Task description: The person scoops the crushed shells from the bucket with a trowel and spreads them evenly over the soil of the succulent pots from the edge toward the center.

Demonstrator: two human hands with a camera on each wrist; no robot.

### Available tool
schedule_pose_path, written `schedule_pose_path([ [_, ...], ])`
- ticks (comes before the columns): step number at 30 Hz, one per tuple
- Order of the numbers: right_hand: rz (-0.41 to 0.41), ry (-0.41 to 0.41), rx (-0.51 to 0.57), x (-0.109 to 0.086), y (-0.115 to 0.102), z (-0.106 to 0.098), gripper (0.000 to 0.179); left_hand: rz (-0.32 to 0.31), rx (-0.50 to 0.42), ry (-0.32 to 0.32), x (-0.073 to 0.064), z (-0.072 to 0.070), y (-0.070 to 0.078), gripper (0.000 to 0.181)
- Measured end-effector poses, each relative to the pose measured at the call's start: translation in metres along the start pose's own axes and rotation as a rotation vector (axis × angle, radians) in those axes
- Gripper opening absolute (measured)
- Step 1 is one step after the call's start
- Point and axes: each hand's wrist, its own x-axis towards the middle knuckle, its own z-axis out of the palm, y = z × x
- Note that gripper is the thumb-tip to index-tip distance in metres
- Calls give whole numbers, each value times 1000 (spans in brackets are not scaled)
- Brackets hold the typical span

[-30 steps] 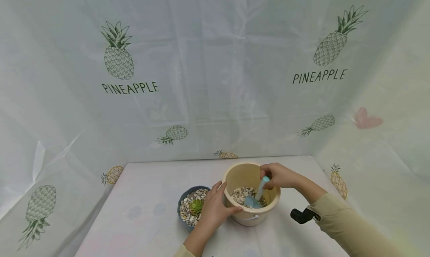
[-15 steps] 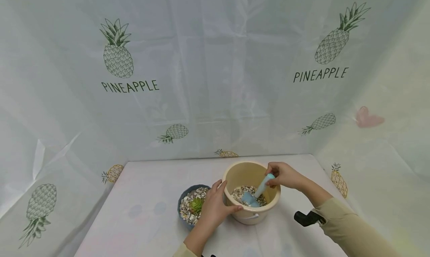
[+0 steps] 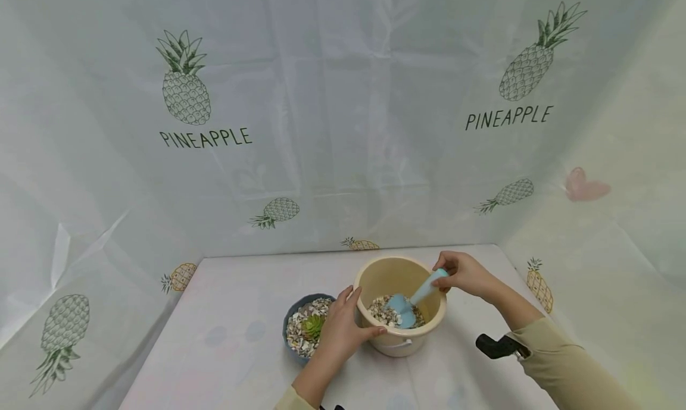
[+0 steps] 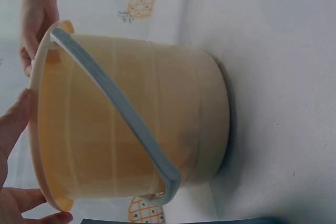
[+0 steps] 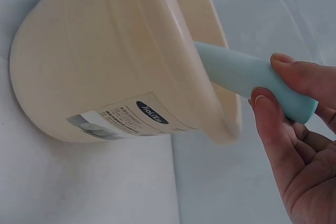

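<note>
A cream bucket stands on the table with a layer of small pebbles in its bottom. My left hand holds its near-left rim, thumb along the front and fingers spread along the left side. With fingertips and thumb my right hand pinches the end of a light blue toy shovel's handle. The shovel's blade rests down among the pebbles, and the handle leans to the right over the rim. Left of the bucket, partly behind my left hand, is a blue bowl of pebbles with a green succulent.
The bucket's grey carrying handle hangs down outside its wall. A pale cloth covers the table. Pineapple-printed sheeting encloses the back and both sides. A black wrist mount sticks out from the right sleeve.
My right hand has moved right and slightly up, tilting the shovel's handle from near upright to a low slant. The blade shows more of its face among the pebbles. The left hand stays put.
</note>
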Motion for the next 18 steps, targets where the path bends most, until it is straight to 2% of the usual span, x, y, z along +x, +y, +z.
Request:
schedule_pose_path([
  [5, 21, 57, 19, -5, 0, -4, 25, 5, -13, -8, -2, -3, -2, 103],
  [8, 30, 93, 44, -8, 1, -6, 26, 25, -9, 10, -4, -8, -4, 100],
  [13, 18, 143, 86, -14, 6, -6, 24, 29, -16, 39, -9, -22, -8, 101],
  [18, 28, 209, 132, -19, 9, -1, 26, 30, 19, 58, -14, -39, -17, 99],
])
